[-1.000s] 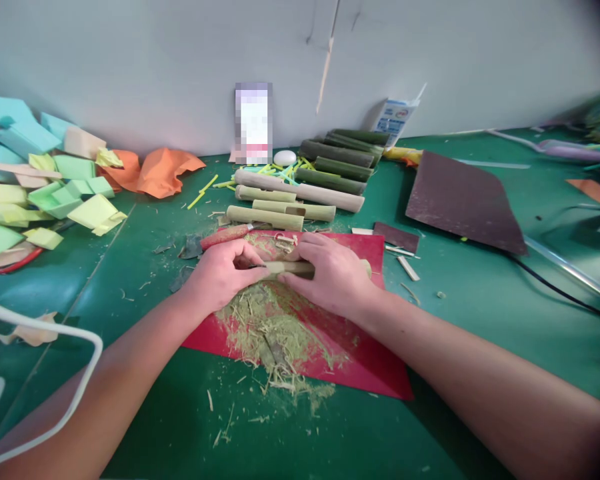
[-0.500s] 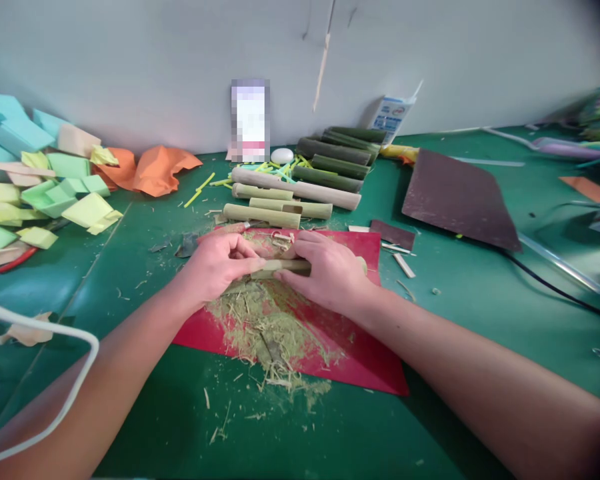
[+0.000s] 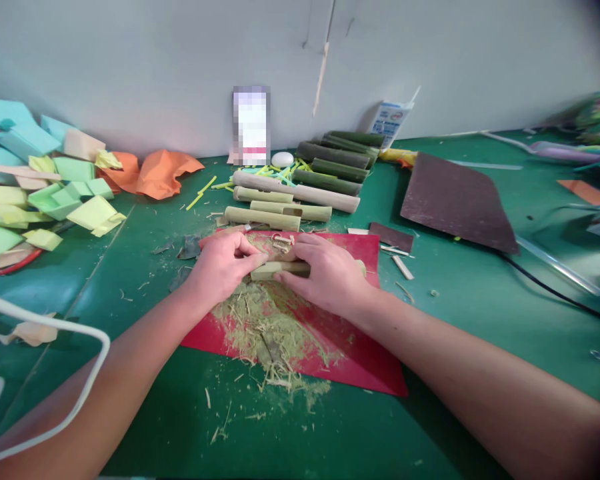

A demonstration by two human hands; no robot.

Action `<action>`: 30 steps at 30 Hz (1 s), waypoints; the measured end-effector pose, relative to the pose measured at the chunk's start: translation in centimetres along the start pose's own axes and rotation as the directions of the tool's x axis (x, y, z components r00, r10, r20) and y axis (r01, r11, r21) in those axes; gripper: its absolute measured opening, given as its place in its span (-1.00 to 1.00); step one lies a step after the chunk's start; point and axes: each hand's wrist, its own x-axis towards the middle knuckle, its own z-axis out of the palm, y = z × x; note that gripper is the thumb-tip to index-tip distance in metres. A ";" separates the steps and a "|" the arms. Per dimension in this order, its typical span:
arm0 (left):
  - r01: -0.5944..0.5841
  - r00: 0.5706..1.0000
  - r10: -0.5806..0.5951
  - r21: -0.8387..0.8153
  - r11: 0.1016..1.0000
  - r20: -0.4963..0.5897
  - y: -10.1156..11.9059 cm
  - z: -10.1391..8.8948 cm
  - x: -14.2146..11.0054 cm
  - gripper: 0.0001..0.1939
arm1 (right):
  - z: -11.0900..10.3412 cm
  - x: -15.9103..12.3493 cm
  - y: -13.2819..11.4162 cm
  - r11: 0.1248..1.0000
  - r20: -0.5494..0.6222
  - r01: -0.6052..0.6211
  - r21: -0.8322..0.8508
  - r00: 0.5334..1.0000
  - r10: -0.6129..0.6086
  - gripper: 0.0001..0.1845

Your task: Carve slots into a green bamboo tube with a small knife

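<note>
My right hand (image 3: 330, 270) is wrapped over a pale bamboo tube (image 3: 275, 269) that lies sideways above a red sheet (image 3: 370, 360). Its left end sticks out past my thumb, and a bit of the other end shows beyond my palm. My left hand (image 3: 225, 260) is closed in a pinch at the tube's left end; whatever is between the fingertips is too small to tell. Greenish bamboo dust and shavings (image 3: 265, 330) cover the middle of the sheet. Behind my hands lie several cut bamboo pieces (image 3: 263, 218), pale ones nearer and dark green ones farther back.
Folded coloured papers (image 3: 55, 180) and crumpled orange paper (image 3: 163, 175) lie at the left. A phone (image 3: 251, 127) leans on the wall. A dark brown sheet (image 3: 457, 203), probably sandpaper, lies right, beside a black cable (image 3: 545, 283). A white wire frame (image 3: 93, 373) stands at lower left.
My left fingertips have shifted slightly up and to the right at the tube's end. My right hand keeps its grip, and the view has moved a little.
</note>
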 end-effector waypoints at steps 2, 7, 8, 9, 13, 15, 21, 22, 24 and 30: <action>0.047 0.998 -0.045 -0.053 0.997 0.046 0.0 -0.1 -0.2 -0.80 | -0.1 0.0 0.0 1.000 -0.002 0.000 -0.008 1.000 0.000 -0.78; 0.100 0.976 -0.066 -0.156 0.983 0.207 -0.4 0.3 -0.7 -0.79 | -0.2 -0.1 0.0 0.999 -0.009 0.005 -0.034 1.000 -0.006 -0.77; 0.090 0.976 -0.056 -0.159 0.983 0.210 -0.5 0.4 -0.7 -0.79 | -0.2 -0.1 0.0 0.999 -0.009 0.006 -0.036 1.000 -0.006 -0.76; 0.077 0.978 -0.045 -0.153 0.985 0.202 -0.5 0.5 -0.6 -0.79 | -0.1 -0.1 0.0 0.999 -0.008 0.008 -0.036 1.000 -0.008 -0.75; -0.006 0.996 0.011 -0.053 0.999 0.085 -0.5 0.8 -0.1 -0.78 | 0.0 -0.1 0.0 1.000 -0.008 0.023 -0.009 1.000 -0.023 -0.79; -0.029 0.999 0.029 -0.008 1.000 0.023 -0.4 0.6 0.2 -0.79 | 0.0 -0.1 0.0 1.000 -0.003 0.022 -0.004 1.000 -0.022 -0.80; 0.035 0.999 -0.031 -0.155 0.987 0.023 0.4 0.0 -0.3 -0.82 | -0.2 0.0 0.0 1.000 0.010 0.006 -0.023 1.000 -0.006 -0.78; 0.051 0.998 -0.045 -0.218 0.975 0.033 0.5 0.0 -0.5 -0.82 | -0.2 -0.1 0.0 1.000 0.008 0.010 -0.024 1.000 -0.010 -0.78; 0.105 0.995 -0.097 -0.372 0.922 0.040 0.5 -0.1 -0.9 -0.81 | -0.2 -0.1 0.0 0.999 -0.001 0.022 -0.035 1.000 -0.023 -0.78; 0.154 0.986 -0.167 -0.520 0.840 0.023 -0.1 0.0 -1.2 -0.82 | 0.2 -0.4 0.1 0.993 -0.049 0.083 -0.083 0.995 -0.088 -0.78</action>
